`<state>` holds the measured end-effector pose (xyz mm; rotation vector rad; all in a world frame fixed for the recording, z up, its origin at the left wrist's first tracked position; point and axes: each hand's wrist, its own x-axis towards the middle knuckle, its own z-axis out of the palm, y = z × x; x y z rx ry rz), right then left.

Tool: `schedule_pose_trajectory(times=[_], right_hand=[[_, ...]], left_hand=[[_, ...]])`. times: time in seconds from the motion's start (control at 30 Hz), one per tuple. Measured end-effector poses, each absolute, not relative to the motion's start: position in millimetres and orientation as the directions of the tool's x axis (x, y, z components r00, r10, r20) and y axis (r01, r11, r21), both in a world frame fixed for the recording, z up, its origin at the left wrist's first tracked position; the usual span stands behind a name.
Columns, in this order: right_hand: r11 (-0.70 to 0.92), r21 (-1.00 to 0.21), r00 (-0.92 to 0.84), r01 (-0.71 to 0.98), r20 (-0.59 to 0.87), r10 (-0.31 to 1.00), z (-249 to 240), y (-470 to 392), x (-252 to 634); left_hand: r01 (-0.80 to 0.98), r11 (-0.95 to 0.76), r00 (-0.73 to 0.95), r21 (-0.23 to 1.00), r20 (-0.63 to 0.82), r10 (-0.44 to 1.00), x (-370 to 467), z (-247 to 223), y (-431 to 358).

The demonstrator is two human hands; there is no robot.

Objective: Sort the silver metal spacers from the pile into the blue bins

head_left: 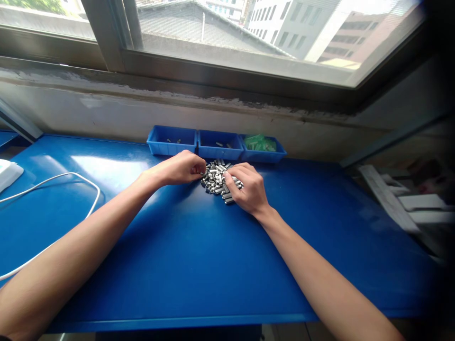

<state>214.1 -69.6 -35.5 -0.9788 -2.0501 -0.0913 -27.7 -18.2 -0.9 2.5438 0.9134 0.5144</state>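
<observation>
A heap of small shiny metal pieces [214,181], short cylinders and longer pins, lies on the blue table. My left hand [185,166] is at the heap's left edge, its fingers curled and pinched together; whatever they hold is too small to name. From the right, my right hand [249,185] reaches over the heap with thumb and fingers drawn together, covering part of it. Its fingertips touch the pieces, and I cannot make out what is between them.
Behind the heap stand a left blue bin [156,148] and a middle blue bin [220,153], each with a few metal pieces. A right blue bin [263,156] holds green plastic [261,142]. A white cable [71,174] crosses the blue table [199,265] at left, near a white device [9,173].
</observation>
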Motion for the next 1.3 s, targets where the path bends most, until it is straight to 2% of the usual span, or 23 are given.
schedule_pose_trajectory(times=[0.13,0.27,0.5,0.6,0.73,0.83,0.93,1.03,1.1,1.2,1.3], right_hand=[[0.699,-0.267,-0.34,0.664,0.724,0.6,-36.5,-69.1,214.6],[0.69,-0.274,-0.338,0.67,0.715,0.612,-36.8,-69.2,215.1],[0.685,-0.289,-0.337,0.669,0.703,0.626,-36.2,-69.9,214.8],[0.686,-0.293,-0.341,0.666,0.698,0.629,-36.3,-69.8,214.5],[0.704,-0.285,-0.346,0.651,0.713,0.61,-35.8,-69.8,214.1],[0.705,-0.286,-0.347,0.648,0.713,0.609,-35.6,-69.8,214.0],[0.707,-0.29,-0.352,0.645,0.708,0.612,-35.8,-69.7,213.9],[0.706,-0.292,-0.349,0.645,0.71,0.612,-35.8,-69.7,213.8],[0.699,-0.296,-0.345,0.651,0.705,0.62,-35.6,-69.8,213.6],[0.693,-0.297,-0.345,0.657,0.698,0.627,-35.0,-70.1,213.4],[0.695,-0.293,-0.349,0.657,0.699,0.624,-34.7,-70.2,213.5]], left_hand=[[0.51,-0.675,0.689,0.533,0.217,0.691,-29.1,-1.5,-16.1],[0.427,-0.602,0.616,0.675,0.27,0.74,-26.8,2.8,-18.8],[0.279,-0.466,0.587,0.839,0.235,0.774,-20.9,14.0,-27.3],[0.261,-0.425,0.483,0.867,0.264,0.835,-21.4,15.0,-25.4],[0.284,-0.417,0.261,0.863,0.349,0.9,-26.0,12.0,-18.3],[0.314,-0.415,0.07,0.854,0.415,0.907,-31.0,8.5,-13.2],[0.338,-0.394,-0.008,0.855,0.421,0.907,-34.6,5.5,-11.3],[0.365,-0.426,0.082,0.828,0.428,0.9,-33.9,4.6,-13.0],[0.393,-0.493,0.25,0.776,0.426,0.87,-31.5,5.1,-15.3],[0.435,-0.634,0.562,0.64,0.357,0.746,-27.5,5.3,-18.0],[0.434,-0.732,0.717,0.525,0.291,0.633,-25.5,3.3,-18.6]])
